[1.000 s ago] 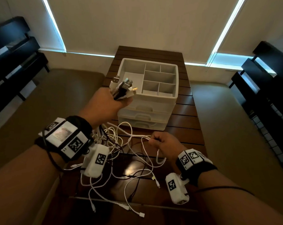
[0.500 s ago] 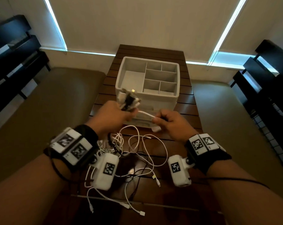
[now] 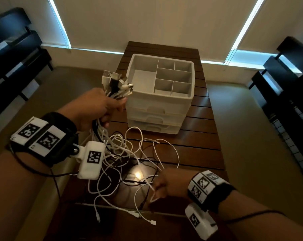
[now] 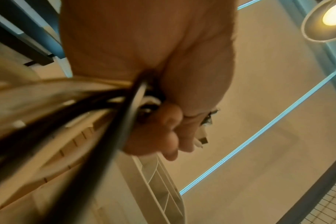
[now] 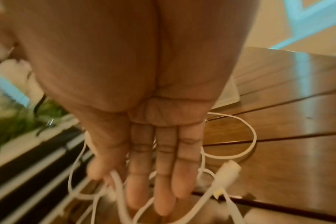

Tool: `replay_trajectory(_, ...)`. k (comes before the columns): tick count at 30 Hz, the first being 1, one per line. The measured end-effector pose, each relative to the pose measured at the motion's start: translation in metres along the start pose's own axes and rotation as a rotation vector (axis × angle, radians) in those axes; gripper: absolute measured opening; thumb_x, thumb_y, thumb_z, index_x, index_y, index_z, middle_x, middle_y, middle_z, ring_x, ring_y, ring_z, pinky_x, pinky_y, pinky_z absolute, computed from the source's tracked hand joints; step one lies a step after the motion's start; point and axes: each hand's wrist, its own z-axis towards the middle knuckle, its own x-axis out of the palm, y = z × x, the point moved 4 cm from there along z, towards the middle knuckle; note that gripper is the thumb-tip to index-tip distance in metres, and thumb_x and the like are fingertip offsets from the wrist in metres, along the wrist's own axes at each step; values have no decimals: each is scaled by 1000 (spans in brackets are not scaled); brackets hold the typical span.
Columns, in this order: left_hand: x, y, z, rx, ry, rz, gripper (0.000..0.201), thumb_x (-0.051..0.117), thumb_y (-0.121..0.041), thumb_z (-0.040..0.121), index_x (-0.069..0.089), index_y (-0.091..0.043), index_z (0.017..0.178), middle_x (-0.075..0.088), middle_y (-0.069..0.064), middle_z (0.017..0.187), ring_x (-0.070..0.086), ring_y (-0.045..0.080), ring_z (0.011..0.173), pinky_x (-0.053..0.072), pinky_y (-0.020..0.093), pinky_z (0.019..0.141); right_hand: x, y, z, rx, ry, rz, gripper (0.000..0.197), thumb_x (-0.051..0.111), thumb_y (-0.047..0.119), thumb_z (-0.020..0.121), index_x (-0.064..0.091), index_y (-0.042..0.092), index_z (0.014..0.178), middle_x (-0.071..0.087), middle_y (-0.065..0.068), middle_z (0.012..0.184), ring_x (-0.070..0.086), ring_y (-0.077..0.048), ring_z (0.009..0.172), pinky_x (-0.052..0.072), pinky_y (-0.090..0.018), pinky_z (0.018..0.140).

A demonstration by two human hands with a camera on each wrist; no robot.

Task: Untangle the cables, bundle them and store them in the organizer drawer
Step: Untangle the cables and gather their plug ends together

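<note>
Snag risk: cables half-untangled.
Left hand clamped plug ends; right hand pinched white loop — hard tug likely tightened knots.

A lived-in room at home — a lounge, by the look of it.

I'm standing over a slatted wooden table that is sitting between two tan cushioned seats, with drawn roller blinds glowing at their edges behind it, dark shelving running along both sides, and a round ceiling lamp shining overhead.
</note>
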Motion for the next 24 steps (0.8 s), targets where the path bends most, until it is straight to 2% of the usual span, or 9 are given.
replay_trajectory(3,13,9,-4,-76,222,1,22,60,-24,90,55,-4,81,37,2,50,34,12,37,39,25,36,8,-16,10,78,-1,-160,27,56,16,91,66,14,115,65,-4,118,59,-18,106,40,-23,80)
replay_trajectory(6,26,21,-9,-151,396,2,24,60,-25,87,53,-5,76,38,-2,45,31,9,33,32,20,33,8,-48,21,305,-141,-174,21,55,20,90,69,8,101,68,-9,103,64,-25,95,47,-29,73)
replay_trajectory(9,25,29,-10,-232,510,9,35,74,-34,79,55,-5,71,37,-3,43,31,9,32,29,20,32,-2,-71,21,514,-386,-113,16,53,21,89,65,13,95,67,-7,96,63,-22,83,44,-27,66)
replay_trajectory(11,21,31,-10,-264,550,-4,39,77,-40,69,58,-6,70,37,-3,43,32,10,32,28,20,33,-15,-70,18,520,-625,16,9,51,17,88,60,16,88,64,-2,85,59,-19,74,41,-25,62)
replay_trajectory(14,18,32,-7,-258,526,-13,37,77,-43,68,60,-9,67,36,-3,44,30,10,34,25,19,36,-38,-55,21,331,-870,402,6,59,15,86,60,19,82,63,4,72,61,-13,63,48,-24,56)
replay_trajectory(17,20,31,-6,-248,485,3,34,71,-37,79,57,-9,64,35,-3,45,28,10,35,22,19,36,-48,-32,45,195,-669,664,5,69,14,83,66,16,87,69,-1,77,66,-12,63,57,-28,59)
replay_trajectory(20,22,30,-4,-229,467,2,34,62,-32,84,56,-13,57,34,-2,46,26,10,36,21,18,35,-45,-21,77,259,-493,341,22,78,29,71,62,22,83,67,2,90,65,-14,78,57,-31,70)
replay_trajectory(22,20,30,-3,-224,447,-10,35,61,-31,86,55,-14,56,34,-3,45,26,9,36,21,18,35,-41,-20,93,273,-505,263,24,76,30,71,52,24,74,69,-3,95,66,-23,87,57,-41,78)
replay_trajectory(24,18,31,-2,-224,429,-30,33,61,-33,84,55,-14,58,34,-4,45,26,9,36,21,18,34,-42,-18,99,246,-538,194,17,66,21,75,50,24,71,68,-2,91,66,-27,86,57,-42,78)
